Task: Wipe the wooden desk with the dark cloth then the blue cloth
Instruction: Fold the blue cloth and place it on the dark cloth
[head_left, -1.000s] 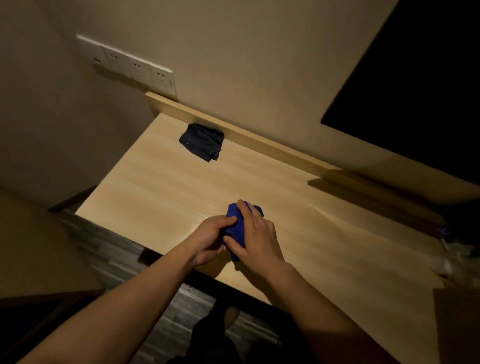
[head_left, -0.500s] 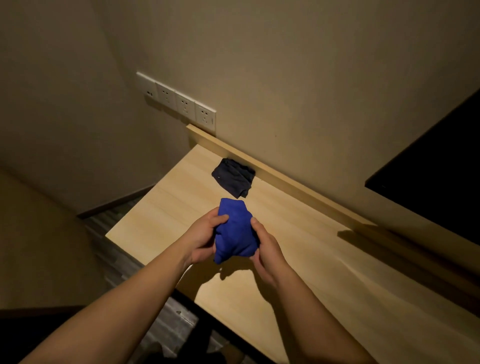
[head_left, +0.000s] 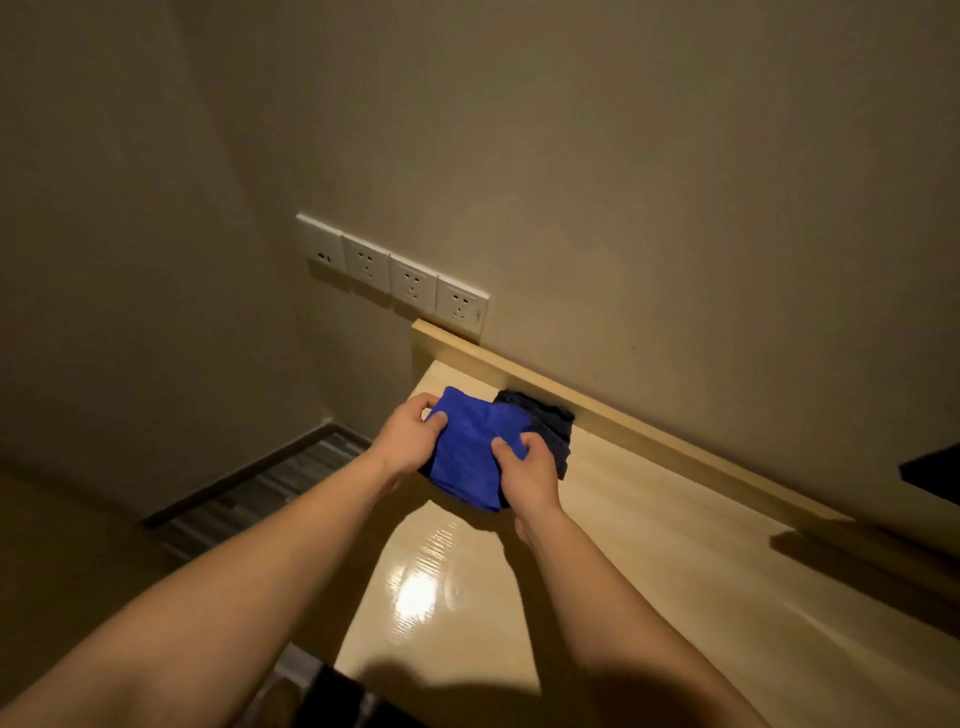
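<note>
Both hands — left (head_left: 410, 434), right (head_left: 527, 467) — grip the blue cloth (head_left: 470, 457), now lifted off the counter (head_left: 649, 545) toward the dark cloth (head_left: 550, 423) — wiping apparently over.

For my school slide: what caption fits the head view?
Both hands hold a blue cloth over the desk, beside the dark cloth.

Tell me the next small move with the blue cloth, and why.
Probably lower the blue cloth flat onto bare wood of the desk beside the dark cloth. Both the left hand and the right hand pinch it, and it overlaps the dark cloth at the far corner, so it cannot wipe yet.
</note>
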